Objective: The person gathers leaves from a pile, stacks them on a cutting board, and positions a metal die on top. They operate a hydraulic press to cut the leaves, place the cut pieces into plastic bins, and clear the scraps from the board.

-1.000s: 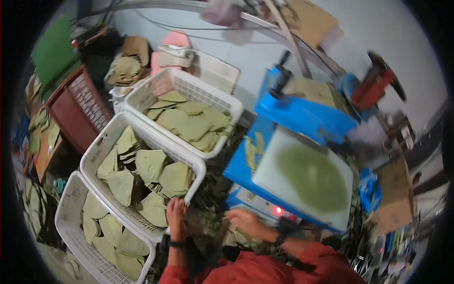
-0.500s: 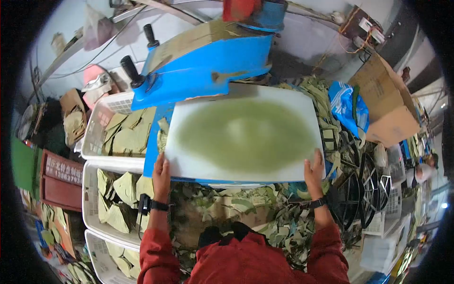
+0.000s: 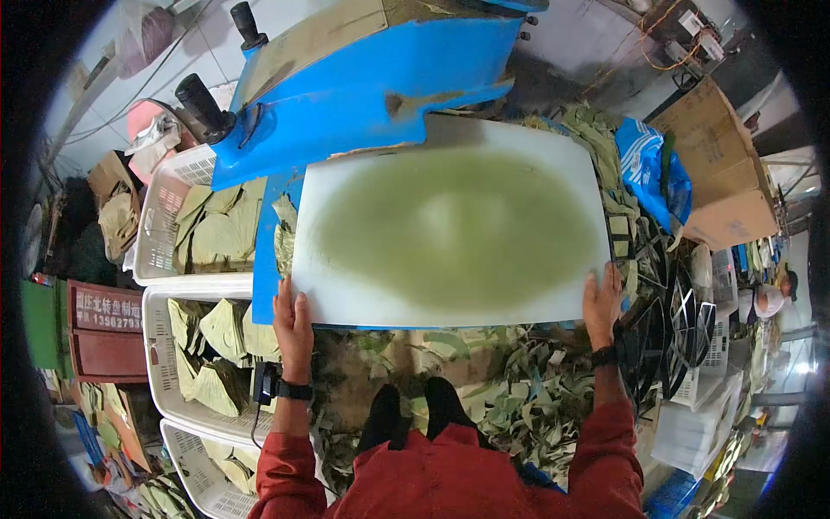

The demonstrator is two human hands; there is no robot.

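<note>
A thick white board point(image 3: 316, 298) with a wide green stain across its middle lies on a blue machine bed point(image 3: 266, 294). At its near left corner, my left hand point(image 3: 294, 333) holds the side edge, thumb toward the board. On the opposite side my right hand point(image 3: 600, 307) grips the near right edge in the same way. Above the board's far left part extends the blue press arm point(image 3: 346, 108), which has two black handles point(image 3: 203, 108) and covers part of the far edge.
White baskets point(image 3: 156, 346) with stacked green cut pieces point(image 3: 220, 329) stand at left. Green scraps point(image 3: 519, 372) litter the floor around my feet. At right are black metal frames point(image 3: 683, 320), a blue bag point(image 3: 653, 173) and a cardboard box point(image 3: 722, 164).
My view has shifted, so the board and press arm look larger and the arm sits higher in view. Both hands stay at the board's side edges.
</note>
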